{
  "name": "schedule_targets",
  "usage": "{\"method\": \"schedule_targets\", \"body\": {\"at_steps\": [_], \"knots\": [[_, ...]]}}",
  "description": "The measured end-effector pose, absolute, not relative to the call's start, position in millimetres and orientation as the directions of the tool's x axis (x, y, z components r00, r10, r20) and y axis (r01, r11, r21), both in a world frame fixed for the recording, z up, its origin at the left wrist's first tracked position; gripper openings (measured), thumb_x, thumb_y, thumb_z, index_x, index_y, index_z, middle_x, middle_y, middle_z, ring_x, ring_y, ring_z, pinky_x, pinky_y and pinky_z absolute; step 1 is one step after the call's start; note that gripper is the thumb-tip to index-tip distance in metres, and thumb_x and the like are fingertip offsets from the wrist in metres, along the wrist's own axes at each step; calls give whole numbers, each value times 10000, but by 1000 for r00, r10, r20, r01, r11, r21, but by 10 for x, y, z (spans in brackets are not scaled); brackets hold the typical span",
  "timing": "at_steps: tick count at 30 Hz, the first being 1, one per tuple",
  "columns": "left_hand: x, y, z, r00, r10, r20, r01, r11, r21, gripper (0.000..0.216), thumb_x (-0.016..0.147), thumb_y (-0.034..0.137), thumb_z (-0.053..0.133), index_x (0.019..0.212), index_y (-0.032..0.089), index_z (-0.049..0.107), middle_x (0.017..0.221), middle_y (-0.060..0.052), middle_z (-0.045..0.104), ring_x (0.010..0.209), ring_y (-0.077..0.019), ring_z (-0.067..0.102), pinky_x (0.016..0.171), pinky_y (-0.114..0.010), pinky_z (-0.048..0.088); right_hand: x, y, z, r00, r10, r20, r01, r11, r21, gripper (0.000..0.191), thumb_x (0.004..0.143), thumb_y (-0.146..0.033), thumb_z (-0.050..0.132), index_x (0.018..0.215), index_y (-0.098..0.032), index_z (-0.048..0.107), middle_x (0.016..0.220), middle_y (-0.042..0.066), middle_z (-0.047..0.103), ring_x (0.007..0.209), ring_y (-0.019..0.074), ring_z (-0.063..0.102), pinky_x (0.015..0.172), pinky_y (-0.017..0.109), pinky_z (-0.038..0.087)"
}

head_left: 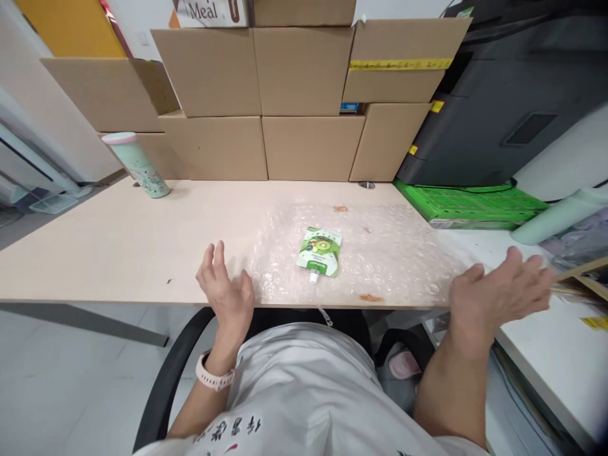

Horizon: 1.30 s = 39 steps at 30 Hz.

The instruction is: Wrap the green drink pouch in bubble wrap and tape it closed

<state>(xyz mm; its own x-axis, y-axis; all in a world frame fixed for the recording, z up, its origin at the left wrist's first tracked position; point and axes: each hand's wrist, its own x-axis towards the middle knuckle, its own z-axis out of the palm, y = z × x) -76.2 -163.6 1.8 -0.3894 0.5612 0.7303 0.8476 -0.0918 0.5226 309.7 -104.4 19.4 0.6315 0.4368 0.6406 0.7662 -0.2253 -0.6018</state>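
A small green spouted pouch (320, 251) with a kiwi picture lies on a sheet of clear bubble wrap (380, 253) spread over the pale desk (118, 240). My left hand (224, 288) hovers open at the desk's front edge, just left of the bubble wrap, fingers apart and holding nothing. It wears a pink watch on its wrist. My right hand (498, 294) is open too, fingers stretched out to the right, at the right end of the bubble wrap near the white table (536, 342).
Stacked cardboard boxes (304, 101) line the back of the desk. A mint tumbler (137, 164) stands at the back left. A green crate (465, 206) and a black machine (513, 95) sit at the right, with a pale green bottle (555, 218) lying beyond my right hand.
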Motion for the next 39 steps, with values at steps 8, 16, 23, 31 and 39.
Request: {"method": "schedule_targets", "body": {"at_steps": [8, 16, 23, 31, 39], "knots": [[-526, -1605, -133, 195, 898, 395, 900, -324, 292, 602, 924, 494, 626, 1433, 181, 553, 1532, -192, 513, 1452, -404, 442, 1207, -661, 260, 1745, -1049, 191, -242, 847, 474, 733, 480, -483, 585, 943, -496, 554, 1464, -233, 520, 1634, 161, 367, 1522, 350, 328, 1180, 591, 362], [-749, -1790, -199, 261, 899, 351, 879, -372, 299, 555, 968, 436, 587, 1486, 256, 506, 1557, -106, 501, 1484, -327, 424, 1223, -573, 291, 1438, -918, -102, -287, 885, 366, 821, 424, -383, 539, 898, -285, 566, 1430, -198, 565, 1554, 185, 480, 1421, 366, 478, 1096, 569, 459], [-781, -1806, -163, 259, 894, 365, 853, -389, 348, 424, 945, 367, 650, 1353, 255, 635, 1445, -107, 620, 1365, -335, 550, 1122, -548, 391, 1647, -855, -116, -226, 821, 524, 843, 434, -316, 462, 880, -170, 499, 1311, -157, 667, 1335, 139, 687, 1160, 306, 643, 996, 469, 522], [-246, -1661, -132, 189, 898, 397, 821, -367, 438, 307, 959, 299, 600, 1241, 236, 705, 1357, -125, 683, 1200, -357, 619, 984, -549, 457, 1474, -915, 206, -179, 701, 690, 831, 483, -275, 327, 1012, -270, 475, 1199, -243, 742, 1190, 56, 768, 993, 267, 628, 800, 376, 493], [-511, -1897, -57, -60, 924, 379, 594, -272, 757, 269, 964, 321, 588, 1157, 218, 743, 1419, -127, 632, 1348, -292, 556, 1144, -499, 440, 1264, -1224, -147, -451, 618, 644, 720, 678, -146, 299, 928, -252, 667, 1219, -213, 724, 1331, 60, 703, 997, 267, 581, 799, 369, 542]]}}
